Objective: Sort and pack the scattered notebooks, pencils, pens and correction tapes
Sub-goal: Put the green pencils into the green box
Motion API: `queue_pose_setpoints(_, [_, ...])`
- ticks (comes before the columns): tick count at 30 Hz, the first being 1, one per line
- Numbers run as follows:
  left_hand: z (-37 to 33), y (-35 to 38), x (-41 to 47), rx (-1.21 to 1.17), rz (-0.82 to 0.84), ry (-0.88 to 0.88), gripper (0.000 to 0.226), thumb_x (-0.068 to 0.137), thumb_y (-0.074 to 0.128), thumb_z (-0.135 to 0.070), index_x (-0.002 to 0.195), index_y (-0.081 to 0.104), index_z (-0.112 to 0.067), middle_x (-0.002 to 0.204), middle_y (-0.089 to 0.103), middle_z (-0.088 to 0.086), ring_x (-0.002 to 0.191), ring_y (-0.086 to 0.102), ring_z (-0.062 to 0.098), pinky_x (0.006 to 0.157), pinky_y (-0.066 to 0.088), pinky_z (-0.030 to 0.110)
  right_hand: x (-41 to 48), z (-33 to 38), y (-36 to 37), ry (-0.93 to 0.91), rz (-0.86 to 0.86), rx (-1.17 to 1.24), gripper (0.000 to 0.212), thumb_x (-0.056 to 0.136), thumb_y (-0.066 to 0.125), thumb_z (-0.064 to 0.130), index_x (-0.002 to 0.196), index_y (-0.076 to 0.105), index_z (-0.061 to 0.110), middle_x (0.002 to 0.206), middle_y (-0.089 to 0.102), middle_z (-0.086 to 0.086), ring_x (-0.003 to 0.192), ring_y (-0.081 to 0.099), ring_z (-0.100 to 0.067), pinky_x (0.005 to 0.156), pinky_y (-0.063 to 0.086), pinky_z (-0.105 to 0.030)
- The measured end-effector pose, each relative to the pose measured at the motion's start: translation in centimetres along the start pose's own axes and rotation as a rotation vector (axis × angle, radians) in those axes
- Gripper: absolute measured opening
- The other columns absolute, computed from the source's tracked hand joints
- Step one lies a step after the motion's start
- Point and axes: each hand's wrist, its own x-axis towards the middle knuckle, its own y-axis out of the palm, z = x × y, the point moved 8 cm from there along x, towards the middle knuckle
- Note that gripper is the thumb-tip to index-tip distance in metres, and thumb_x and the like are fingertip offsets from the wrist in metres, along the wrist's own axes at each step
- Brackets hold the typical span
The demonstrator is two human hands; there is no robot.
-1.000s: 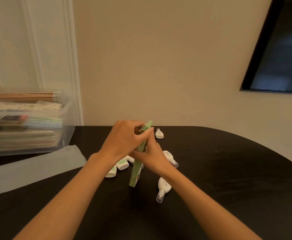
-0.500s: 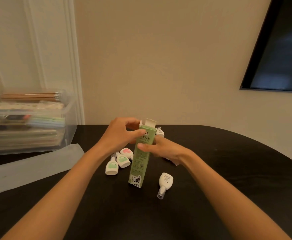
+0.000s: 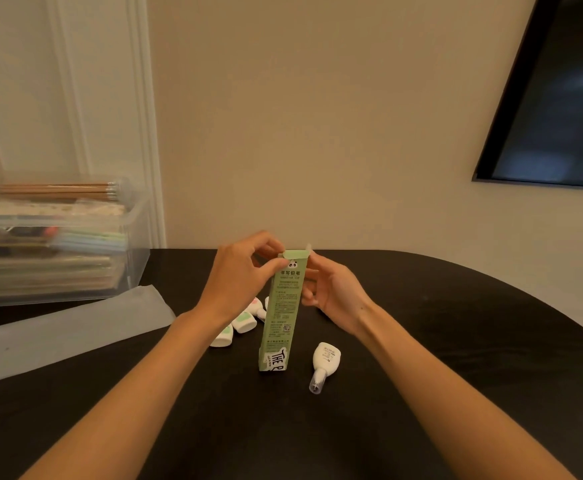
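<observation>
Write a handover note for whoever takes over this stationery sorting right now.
Left hand: pinches the top flap of the tall green cardboard box, upright on the black table.
Right hand: against the box's right edge; grip unclear.
Done: stacked notebooks, wooden pencils and pastel pens lie in the clear plastic bin.
To do: white correction tapes lie loose around the box; pack them and the box.

Beige wall point(image 3: 317, 116), white moulding point(image 3: 141, 116), dark screen point(image 3: 560, 98), black table point(image 3: 456, 341).
</observation>
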Motion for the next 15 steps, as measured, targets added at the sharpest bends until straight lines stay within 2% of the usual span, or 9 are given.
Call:
queue_pose_setpoints(4, [-0.4, -0.1, -0.2, 0.010, 0.008, 0.035, 0.029, 0.078, 0.071, -0.012, 0.108, 0.068, -0.013, 0.084, 0.061, -0.014, 0.073, 0.057, -0.006, 0.066, 0.046, 0.005, 0.0, 0.7, 0.5, -0.029, 0.012, -0.032, 0.039, 0.097, 0.040, 0.036, 0.112, 0.066, 0.011, 0.085, 0.064, -0.004, 0.052, 0.040, -0.006, 0.047, 0.040, -0.017])
queue_pose_setpoints(6, [-0.2, -0.4, -0.2, 0.004, -0.005, 0.010, 0.032, 0.078, 0.072, -0.013, 0.109, 0.067, -0.014, 0.082, 0.060, -0.016, 0.073, 0.057, -0.005, 0.066, 0.045, 0.003, -0.1, 0.7, 0.8, -0.027, 0.020, -0.048, 0.039, 0.097, 0.040, 0.036, 0.114, 0.065, 0.012, 0.081, 0.065, 0.000, 0.051, 0.041, -0.005, 0.048, 0.039, -0.017])
queue_pose_setpoints(11, [-0.4, -0.5, 0.4, 0.004, -0.015, -0.049, 0.010, 0.081, 0.068, -0.025, 0.085, 0.071, -0.016, 0.069, 0.062, -0.016, 0.066, 0.060, -0.001, 0.062, 0.048, 0.011, -0.1, 0.6, 1.2, -0.025, 0.001, -0.100, 0.039, 0.097, 0.039, 0.039, 0.108, 0.066, 0.014, 0.082, 0.067, 0.000, 0.051, 0.041, -0.005, 0.054, 0.035, -0.021])
queue_pose_setpoints(15, [-0.1, -0.7, 0.9, 0.009, -0.065, -0.130, 0.026, 0.086, 0.062, -0.030, 0.074, 0.071, -0.009, 0.064, 0.064, -0.004, 0.059, 0.057, 0.007, 0.057, 0.042, 0.014, -0.1, 0.8, 1.4, -0.015, -0.026, -0.187, 0.041, 0.098, 0.037, 0.041, 0.100, 0.067, 0.013, 0.087, 0.066, -0.003, 0.050, 0.042, -0.006, 0.055, 0.037, -0.022])
